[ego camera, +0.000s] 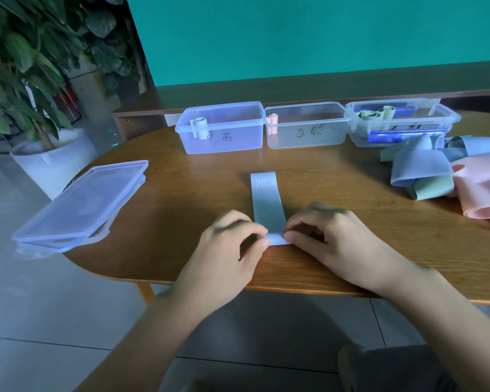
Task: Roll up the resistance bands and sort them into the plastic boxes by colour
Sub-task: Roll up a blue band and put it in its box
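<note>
A potted plant (26,66) stands beside the wooden table (181,193).

Both bare forearms reach forward from the lower edge and converge at centre. Left hand (232,239), knuckles up, fingers curled, thumb and forefinger pinching the band (266,205) at its near, rolled end. Right hand (326,236) mirrors it, curled fingertips pressed on the same end, the hands nearly touching
</note>
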Available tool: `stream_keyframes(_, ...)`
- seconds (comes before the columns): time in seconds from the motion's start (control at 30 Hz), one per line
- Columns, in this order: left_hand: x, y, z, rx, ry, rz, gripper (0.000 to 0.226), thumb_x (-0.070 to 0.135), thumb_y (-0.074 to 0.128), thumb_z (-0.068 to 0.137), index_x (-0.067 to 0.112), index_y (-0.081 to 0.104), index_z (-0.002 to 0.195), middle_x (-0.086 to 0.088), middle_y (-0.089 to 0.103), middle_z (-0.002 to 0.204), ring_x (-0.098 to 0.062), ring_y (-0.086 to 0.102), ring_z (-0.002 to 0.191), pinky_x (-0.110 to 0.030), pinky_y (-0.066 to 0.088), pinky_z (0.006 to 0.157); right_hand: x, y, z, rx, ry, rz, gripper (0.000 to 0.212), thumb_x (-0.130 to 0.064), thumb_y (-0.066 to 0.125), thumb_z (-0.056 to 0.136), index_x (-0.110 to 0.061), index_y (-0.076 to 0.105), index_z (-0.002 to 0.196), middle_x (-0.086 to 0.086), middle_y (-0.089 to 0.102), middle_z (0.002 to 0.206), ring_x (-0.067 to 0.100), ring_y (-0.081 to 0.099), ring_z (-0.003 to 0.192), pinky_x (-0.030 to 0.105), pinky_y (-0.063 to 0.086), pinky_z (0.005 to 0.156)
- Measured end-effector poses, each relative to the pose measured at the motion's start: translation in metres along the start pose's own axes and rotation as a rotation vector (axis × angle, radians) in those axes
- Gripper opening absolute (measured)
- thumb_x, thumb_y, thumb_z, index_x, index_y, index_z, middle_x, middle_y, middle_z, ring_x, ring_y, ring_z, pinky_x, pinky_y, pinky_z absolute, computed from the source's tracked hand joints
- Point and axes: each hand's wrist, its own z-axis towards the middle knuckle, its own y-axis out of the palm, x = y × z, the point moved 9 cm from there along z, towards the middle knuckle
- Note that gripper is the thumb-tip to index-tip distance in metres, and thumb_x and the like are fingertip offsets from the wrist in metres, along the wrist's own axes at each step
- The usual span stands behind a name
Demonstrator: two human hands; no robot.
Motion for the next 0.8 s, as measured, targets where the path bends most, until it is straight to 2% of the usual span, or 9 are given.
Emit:
stream_keyframes(0.17,0.001,0.004,0.002,-0.027,0.016,0.020,0.028,0.036,0.068,0.093,0.028,0.070,0.119,0.017,0.056,0.115,0.004,0.048,0.102,-0.003,0.041,0.078,0.006,0.001,0.007,0.008,0.012,-0.002,0.017,-0.037,0.061,0.098,-0.027,0.075,0.099,-0.018,0.061,0.098,0.003,0.060,0.094,0.012,0.042,0.082)
stream_keyframes(0.3,0.003,0.005,0.005,-0.036,0.046,0.038,0.021,0.031,0.069,0.092,0.029,0.071,0.113,0.019,0.060,0.111,-0.001,0.053,0.104,-0.010,0.044,0.080,0.009,0.002,0.010,0.023,-0.004,-0.018,0.018,-0.036,0.060,0.098,-0.025,0.074,0.095,-0.017,0.060,0.097,0.002,0.059,0.090,0.012,0.039,0.079)
stream_keyframes(0.43,-0.001,0.007,0.011,-0.036,0.030,0.051,0.017,0.029,0.066,0.095,0.027,0.071,0.111,0.018,0.061,0.109,-0.002,0.051,0.103,-0.008,0.040,0.081,0.003,-0.001,0.010,0.094,-0.039,-0.038,0.015,-0.033,0.062,0.097,-0.024,0.072,0.103,-0.015,0.058,0.103,0.001,0.058,0.091,0.013,0.043,0.083)
stream_keyframes(0.5,-0.002,0.008,0.013,-0.029,0.029,0.063,0.018,0.030,0.063,0.097,0.025,0.071,0.112,0.016,0.063,0.109,-0.003,0.051,0.103,-0.011,0.039,0.083,-0.001,0.000,0.009,0.090,-0.065,-0.013,0.016,-0.035,0.062,0.096,-0.024,0.072,0.103,-0.015,0.059,0.103,0.002,0.059,0.090,0.016,0.046,0.082)
stream_keyframes(0.57,-0.002,0.008,0.014,-0.025,0.027,0.078,0.021,0.031,0.060,0.098,0.023,0.071,0.114,0.013,0.064,0.109,-0.005,0.052,0.104,-0.020,0.045,0.084,-0.002,0.001,0.010,0.068,-0.076,0.000,0.020,-0.040,0.062,0.095,-0.025,0.072,0.104,-0.016,0.061,0.102,0.003,0.060,0.093,0.020,0.048,0.083)
stream_keyframes(0.63,-0.001,0.009,0.015,-0.020,0.029,0.095,0.023,0.031,0.057,0.100,0.022,0.071,0.115,0.011,0.063,0.110,-0.007,0.052,0.104,-0.023,0.047,0.083,0.002,0.002,0.010,0.055,-0.061,0.009,0.017,-0.037,0.066,0.093,-0.027,0.071,0.106,-0.018,0.062,0.104,0.004,0.061,0.098,0.023,0.049,0.087)
stream_keyframes(0.7,-0.002,0.010,0.017,-0.019,0.018,0.106,0.024,0.031,0.056,0.100,0.022,0.071,0.117,0.010,0.061,0.111,-0.007,0.052,0.104,-0.023,0.049,0.083,0.007,0.003,0.012,0.055,-0.050,0.004,0.017,-0.032,0.070,0.092,-0.029,0.070,0.108,-0.019,0.063,0.106,0.003,0.061,0.101,0.024,0.049,0.089)
stream_keyframes(0.8,-0.004,0.009,0.018,-0.014,-0.012,0.058,0.027,0.031,0.063,0.097,0.024,0.068,0.122,0.012,0.058,0.116,-0.003,0.050,0.106,-0.017,0.046,0.086,0.011,0.005,0.014,0.058,-0.045,-0.006,0.017,-0.029,0.070,0.093,-0.030,0.070,0.110,-0.019,0.063,0.107,0.000,0.061,0.101,0.018,0.046,0.091)
